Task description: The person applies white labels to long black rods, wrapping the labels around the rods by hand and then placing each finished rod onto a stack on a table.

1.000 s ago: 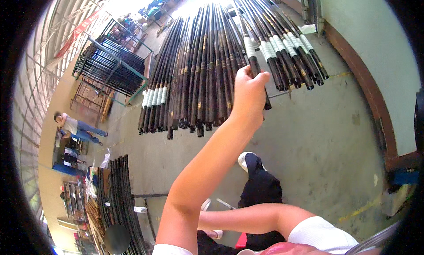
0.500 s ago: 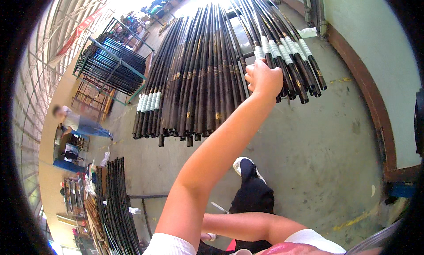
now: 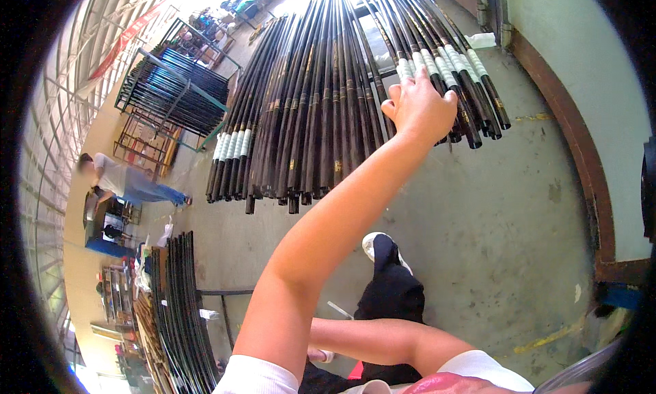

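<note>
Left hand: bare left hand [image 3: 421, 108], upper right of centre, over the near left side of the wrapped group; fingers partly bent, one reaching toward a white band. Tips partly hidden; cannot tell if clamped.
Right hand: out of sight behind the left arm.
Wrapped poles: slim black tubular poles with white ribbed bands [image 3: 449, 58], upper right, fanned.
Broad row: long black tubular poles with gold markings [image 3: 307, 107], upper centre, left of the hand.
Roll risk: a sideways push could set loose-looking round poles rolling or knocking neighbours.
Edges: pole ends uneven, overhanging; a sleeve or leg could snag.
Room: narrow gap between groups; grey concrete floor [image 3: 488, 216] widest right of centre, bounded by brown wall trim [image 3: 570, 138].
</note>
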A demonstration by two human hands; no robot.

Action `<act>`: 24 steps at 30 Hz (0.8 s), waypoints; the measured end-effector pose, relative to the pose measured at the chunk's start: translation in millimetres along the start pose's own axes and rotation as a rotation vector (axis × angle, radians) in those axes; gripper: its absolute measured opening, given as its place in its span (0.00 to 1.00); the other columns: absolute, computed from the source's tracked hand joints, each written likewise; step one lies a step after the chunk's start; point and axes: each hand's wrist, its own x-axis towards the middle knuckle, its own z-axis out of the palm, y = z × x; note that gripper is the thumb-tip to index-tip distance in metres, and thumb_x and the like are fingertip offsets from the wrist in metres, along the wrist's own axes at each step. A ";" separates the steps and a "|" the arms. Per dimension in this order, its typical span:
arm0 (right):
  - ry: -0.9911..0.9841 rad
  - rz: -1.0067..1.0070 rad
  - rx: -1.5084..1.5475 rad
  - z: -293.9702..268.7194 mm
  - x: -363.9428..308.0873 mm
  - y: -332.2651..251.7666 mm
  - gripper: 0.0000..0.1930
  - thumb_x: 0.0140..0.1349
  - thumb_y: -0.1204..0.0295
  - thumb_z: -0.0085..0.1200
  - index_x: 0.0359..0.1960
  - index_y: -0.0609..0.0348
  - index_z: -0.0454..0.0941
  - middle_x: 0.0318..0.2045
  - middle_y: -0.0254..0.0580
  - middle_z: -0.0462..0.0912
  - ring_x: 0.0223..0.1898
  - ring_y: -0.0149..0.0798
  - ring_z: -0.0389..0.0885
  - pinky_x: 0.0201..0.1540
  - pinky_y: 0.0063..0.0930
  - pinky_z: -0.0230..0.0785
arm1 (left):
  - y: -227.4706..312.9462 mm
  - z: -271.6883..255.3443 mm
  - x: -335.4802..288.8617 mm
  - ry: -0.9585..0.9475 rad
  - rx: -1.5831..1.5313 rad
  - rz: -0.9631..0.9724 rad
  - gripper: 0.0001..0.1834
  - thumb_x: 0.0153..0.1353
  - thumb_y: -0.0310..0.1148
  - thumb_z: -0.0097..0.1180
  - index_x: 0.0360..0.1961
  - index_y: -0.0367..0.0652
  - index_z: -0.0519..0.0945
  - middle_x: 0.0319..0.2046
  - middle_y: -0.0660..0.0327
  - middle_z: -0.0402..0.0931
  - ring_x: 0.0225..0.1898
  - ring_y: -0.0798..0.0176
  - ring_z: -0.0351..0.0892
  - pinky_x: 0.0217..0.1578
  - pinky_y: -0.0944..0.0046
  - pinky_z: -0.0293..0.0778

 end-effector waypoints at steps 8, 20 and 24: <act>-0.008 -0.007 0.002 0.3 11.7 -4.6 0.13 0.58 0.70 0.48 0.46 0.54 0.74 0.47 0.37 0.75 0.50 0.35 0.70 0.49 0.31 0.64 | -40.4 -20.4 13.4 0.214 0.142 0.074 0.25 0.53 0.50 0.54 0.47 0.45 0.74 0.48 0.52 0.72 0.52 0.52 0.69 0.51 0.48 0.63; -0.025 0.001 -0.004 5.4 16.1 -4.4 0.13 0.58 0.69 0.49 0.45 0.54 0.74 0.46 0.37 0.75 0.48 0.34 0.71 0.49 0.30 0.63 | -68.4 -14.8 1.2 -0.012 0.671 0.338 0.29 0.44 0.48 0.64 0.44 0.42 0.72 0.38 0.56 0.75 0.43 0.56 0.75 0.40 0.60 0.70; -0.034 0.013 -0.016 6.1 11.6 0.1 0.13 0.58 0.69 0.49 0.45 0.54 0.74 0.45 0.37 0.75 0.47 0.34 0.71 0.49 0.30 0.63 | -65.9 -7.9 7.6 -0.100 0.632 0.150 0.35 0.43 0.43 0.66 0.50 0.38 0.66 0.41 0.53 0.74 0.44 0.53 0.75 0.40 0.60 0.71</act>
